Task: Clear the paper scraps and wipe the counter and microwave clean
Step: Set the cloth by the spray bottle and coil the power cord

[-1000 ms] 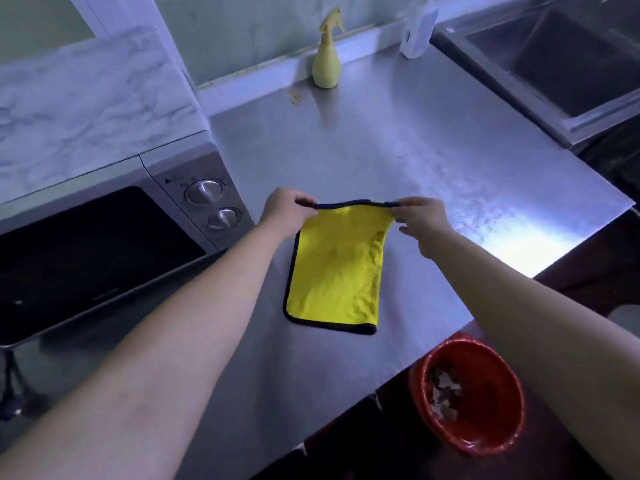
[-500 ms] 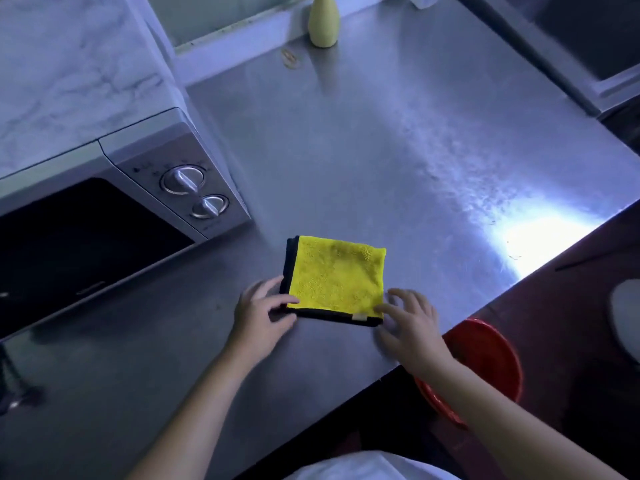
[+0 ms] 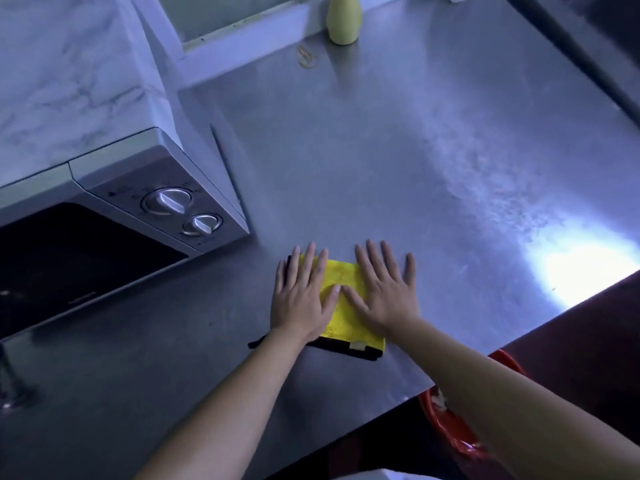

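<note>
A folded yellow cloth [image 3: 341, 317] with a dark border lies on the steel counter [image 3: 398, 161] near its front edge. My left hand [image 3: 303, 299] lies flat on the cloth's left half, fingers straight. My right hand [image 3: 384, 296] presses flat on the right half, its outer fingers reaching onto the bare counter. The two thumbs meet over the middle of the cloth. A silver microwave [image 3: 114, 216] with two knobs and a dark door stands just left of the cloth. Below the counter edge at the right, a red bowl [image 3: 450, 431] holds pale paper scraps, partly hidden by my right forearm.
A yellow-green spray bottle [image 3: 343, 20] stands at the back by the wall, with a small brownish ring-shaped thing [image 3: 306, 57] lying next to it. A marbled surface [image 3: 69, 71] sits above the microwave. A bright glare [image 3: 581, 271] lies on the counter's right front.
The cloth was held up by two corners, then laid folded on the counter. Both hands have moved from its near edge onto its top and now press it flat.
</note>
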`<act>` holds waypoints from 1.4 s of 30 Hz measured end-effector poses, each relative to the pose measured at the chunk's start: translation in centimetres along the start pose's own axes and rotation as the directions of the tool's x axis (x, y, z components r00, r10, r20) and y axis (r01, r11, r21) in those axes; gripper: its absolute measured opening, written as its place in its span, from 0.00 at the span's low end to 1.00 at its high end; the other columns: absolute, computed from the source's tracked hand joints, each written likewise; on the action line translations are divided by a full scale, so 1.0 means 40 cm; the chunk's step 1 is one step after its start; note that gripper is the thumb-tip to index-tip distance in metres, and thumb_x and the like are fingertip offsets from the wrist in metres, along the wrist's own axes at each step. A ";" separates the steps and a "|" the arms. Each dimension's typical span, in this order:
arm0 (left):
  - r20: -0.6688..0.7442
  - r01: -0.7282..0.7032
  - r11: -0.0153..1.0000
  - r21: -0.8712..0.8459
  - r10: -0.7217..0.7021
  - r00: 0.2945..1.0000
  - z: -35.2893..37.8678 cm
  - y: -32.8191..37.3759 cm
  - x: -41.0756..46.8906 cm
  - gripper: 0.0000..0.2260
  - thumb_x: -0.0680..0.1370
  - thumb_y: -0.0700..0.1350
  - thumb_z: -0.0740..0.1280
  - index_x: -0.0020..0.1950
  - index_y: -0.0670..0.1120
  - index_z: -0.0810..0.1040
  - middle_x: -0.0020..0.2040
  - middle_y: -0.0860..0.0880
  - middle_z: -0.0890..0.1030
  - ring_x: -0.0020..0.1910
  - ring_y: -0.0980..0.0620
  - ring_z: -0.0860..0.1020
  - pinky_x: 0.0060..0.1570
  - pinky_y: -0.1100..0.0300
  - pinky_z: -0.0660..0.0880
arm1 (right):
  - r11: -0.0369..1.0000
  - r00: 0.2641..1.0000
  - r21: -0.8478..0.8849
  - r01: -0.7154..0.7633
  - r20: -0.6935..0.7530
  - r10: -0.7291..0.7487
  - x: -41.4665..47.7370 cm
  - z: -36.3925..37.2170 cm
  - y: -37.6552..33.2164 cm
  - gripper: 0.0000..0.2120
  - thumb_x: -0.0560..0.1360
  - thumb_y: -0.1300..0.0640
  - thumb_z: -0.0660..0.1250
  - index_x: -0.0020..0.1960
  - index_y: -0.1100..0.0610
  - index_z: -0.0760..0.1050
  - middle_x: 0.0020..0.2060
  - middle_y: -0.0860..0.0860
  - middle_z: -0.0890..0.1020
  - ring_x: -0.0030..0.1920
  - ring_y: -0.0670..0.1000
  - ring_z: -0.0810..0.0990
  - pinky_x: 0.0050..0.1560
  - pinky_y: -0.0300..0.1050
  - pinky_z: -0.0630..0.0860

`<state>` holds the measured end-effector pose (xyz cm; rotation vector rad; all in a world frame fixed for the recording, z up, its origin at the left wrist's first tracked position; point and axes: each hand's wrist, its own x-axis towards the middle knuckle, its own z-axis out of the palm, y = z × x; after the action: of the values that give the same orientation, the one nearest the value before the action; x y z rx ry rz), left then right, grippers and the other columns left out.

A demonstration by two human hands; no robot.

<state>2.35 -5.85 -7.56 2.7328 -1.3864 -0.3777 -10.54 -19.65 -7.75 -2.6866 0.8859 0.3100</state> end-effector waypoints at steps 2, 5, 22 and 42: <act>-0.009 0.013 1.000 0.004 -0.013 1.000 0.013 -0.005 0.004 0.31 0.82 0.64 0.48 0.82 0.51 0.53 0.82 0.48 0.54 0.81 0.45 0.51 0.77 0.43 0.51 | 1.000 1.000 0.008 0.012 -0.002 -0.012 0.007 0.008 0.003 0.38 0.78 0.30 0.45 0.82 0.49 0.52 0.81 0.48 0.56 0.81 0.52 0.51 0.76 0.69 0.47; 0.015 0.018 1.000 0.010 -0.018 1.000 0.012 -0.002 0.006 0.32 0.81 0.65 0.47 0.82 0.52 0.53 0.82 0.49 0.53 0.81 0.45 0.50 0.77 0.43 0.51 | 1.000 1.000 0.027 0.016 0.001 -0.016 0.008 0.006 -0.004 0.38 0.78 0.30 0.44 0.82 0.50 0.51 0.81 0.48 0.53 0.81 0.53 0.47 0.76 0.69 0.44; 0.309 0.050 0.977 -0.208 0.017 0.951 -0.201 -0.083 0.134 0.10 0.71 0.44 0.71 0.49 0.55 0.76 0.57 0.54 0.75 0.62 0.47 0.72 0.57 0.57 0.68 | 0.775 0.900 0.457 -0.436 0.239 0.365 0.009 -0.160 0.000 0.11 0.73 0.58 0.67 0.55 0.53 0.76 0.56 0.54 0.76 0.62 0.57 0.70 0.59 0.48 0.70; 0.072 0.146 -0.194 -0.970 0.345 0.936 -0.490 -0.005 -0.124 0.15 0.76 0.48 0.72 0.61 0.45 0.81 0.52 0.47 0.84 0.49 0.52 0.82 0.48 0.60 0.79 | -0.042 0.933 0.995 0.095 -0.074 0.351 -0.394 -0.591 -0.026 0.26 0.59 0.44 0.83 0.52 0.57 0.84 0.43 0.58 0.85 0.41 0.56 0.86 0.37 0.49 0.81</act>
<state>4.42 -2.99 12.36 1.0672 -0.5891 -1.2781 -19.69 -18.36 19.13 -1.1357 0.8799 -0.6195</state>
